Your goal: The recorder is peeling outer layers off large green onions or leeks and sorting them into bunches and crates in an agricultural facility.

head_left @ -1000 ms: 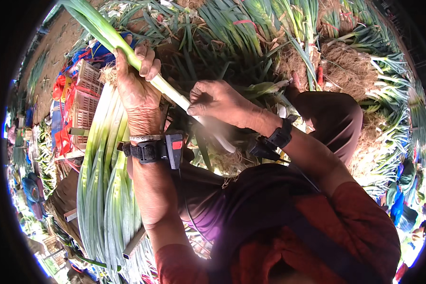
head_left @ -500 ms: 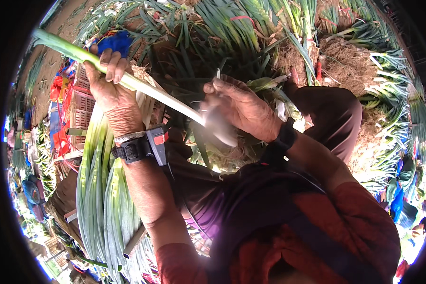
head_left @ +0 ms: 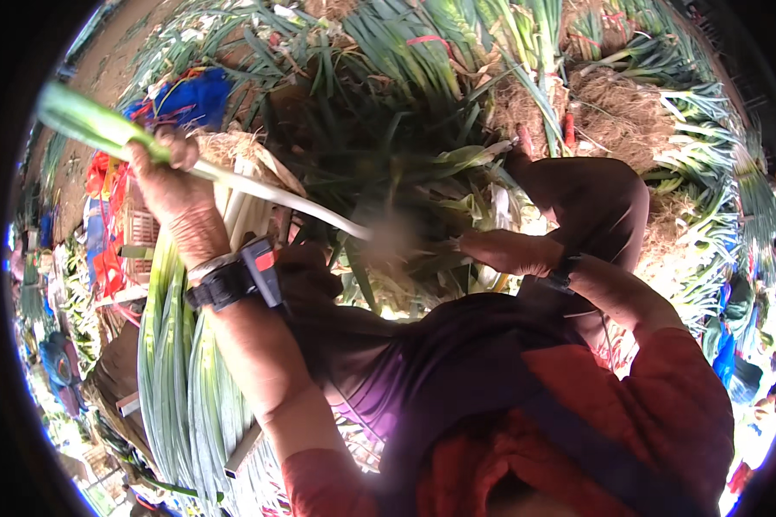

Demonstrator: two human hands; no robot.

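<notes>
My left hand (head_left: 177,194) is closed around a long green onion (head_left: 276,196), near where its green top meets the white stem. The onion slants down to the right, its root end (head_left: 390,237) smeared by motion. To the right of the roots and apart from them, my right hand (head_left: 517,252) is closed with its fingertips together; what they hold, if anything, I cannot make out. Beneath my left arm lies a bundle of green onions (head_left: 168,362), their white stems (head_left: 241,194) pointing away from me and their leaves hanging toward me.
Loose leaves and peelings (head_left: 388,181) cover the ground between my hands. More onion bundles (head_left: 405,52) lie at the back, with root masses (head_left: 621,116) to the right. A plastic crate (head_left: 140,226) with red strips (head_left: 103,258) stands at left, near a blue sheet (head_left: 194,96).
My right hand has moved away from the root end, to the right and toward me. My left hand has shifted a little left with the green onion still in it.
</notes>
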